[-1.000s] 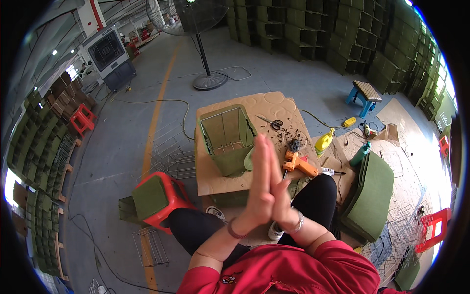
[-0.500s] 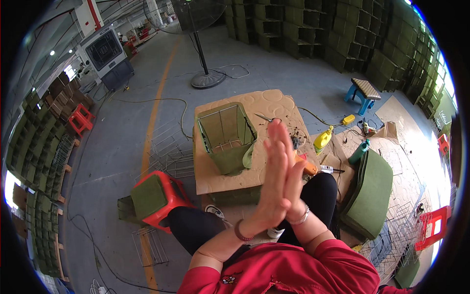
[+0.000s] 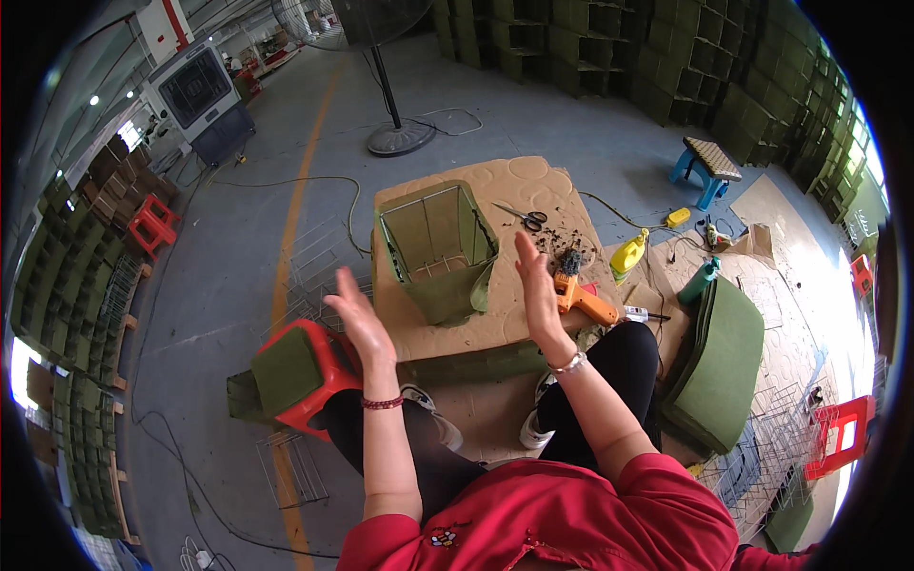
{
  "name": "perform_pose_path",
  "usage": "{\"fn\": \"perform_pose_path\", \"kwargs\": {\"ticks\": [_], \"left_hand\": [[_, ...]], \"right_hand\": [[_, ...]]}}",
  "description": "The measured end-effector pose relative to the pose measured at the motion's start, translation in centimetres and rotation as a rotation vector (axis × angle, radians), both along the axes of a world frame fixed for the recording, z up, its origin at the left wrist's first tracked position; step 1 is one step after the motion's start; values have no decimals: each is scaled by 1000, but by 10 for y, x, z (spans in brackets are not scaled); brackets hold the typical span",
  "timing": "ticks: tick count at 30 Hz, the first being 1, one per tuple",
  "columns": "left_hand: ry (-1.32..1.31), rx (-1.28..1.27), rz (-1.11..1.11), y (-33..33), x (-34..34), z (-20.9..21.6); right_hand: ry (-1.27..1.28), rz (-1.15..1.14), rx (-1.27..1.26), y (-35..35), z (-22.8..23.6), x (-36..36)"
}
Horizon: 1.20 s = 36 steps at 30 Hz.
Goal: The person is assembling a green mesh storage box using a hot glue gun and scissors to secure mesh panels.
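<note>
Grey workshop floor (image 3: 228, 314) stretches around us, crossed by an orange line (image 3: 302, 190), with tall stacks of green boxes (image 3: 590, 43) along the far side, a pedestal fan (image 3: 400, 141) standing beyond our work surface and an air cooler (image 3: 195, 90) farther off to the left. Before our knees, a sheet of brown cardboard (image 3: 505, 174) covers a low table. On it, toward its left side, sits the green felt box (image 3: 440, 306), open-topped, with thin metal wires showing inside and a loose flap at its near right corner.

We hold both hands apart, one at either side of the box as we look down. Our left hand (image 3: 366, 328) is spread open with nothing in it, near the table's left edge and the red stool (image 3: 328, 366), which bears a green felt panel (image 3: 288, 366). Our right hand (image 3: 539, 300) is also open and empty, fingers extended, between the box and the orange glue gun (image 3: 594, 305). Neither hand touches the box.

Beyond our right fingertips lie scissors (image 3: 531, 219) with dark handles, near scattered dark scraps. Right of the table we see a yellow bottle (image 3: 628, 255), a teal bottle (image 3: 700, 282) and a thick stack of green felt sheets (image 3: 722, 371).
</note>
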<state>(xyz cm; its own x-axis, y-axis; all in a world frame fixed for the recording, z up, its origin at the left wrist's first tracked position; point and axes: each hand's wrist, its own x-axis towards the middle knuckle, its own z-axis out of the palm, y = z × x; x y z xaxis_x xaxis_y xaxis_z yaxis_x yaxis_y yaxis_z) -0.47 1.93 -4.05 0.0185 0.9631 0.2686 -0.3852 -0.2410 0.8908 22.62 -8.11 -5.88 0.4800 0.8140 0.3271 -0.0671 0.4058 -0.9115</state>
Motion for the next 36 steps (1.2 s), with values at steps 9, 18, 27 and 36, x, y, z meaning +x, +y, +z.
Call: {"fn": "perform_pose_path", "kwargs": {"ticks": [9, 18, 27, 36], "left_hand": [[72, -156, -304, -14, 36, -50], [24, -161, -305, -32, 39, -48], [573, 751, 480, -55, 20, -12], [823, 1230, 376, -47, 43, -11]], "right_hand": [[55, 106, -83, 19, -29, -24], [24, 60, -78, 4, -36, -26], [-772, -470, 221, -45, 3, -18], [-1154, -493, 407, -30, 20, -14]]}}
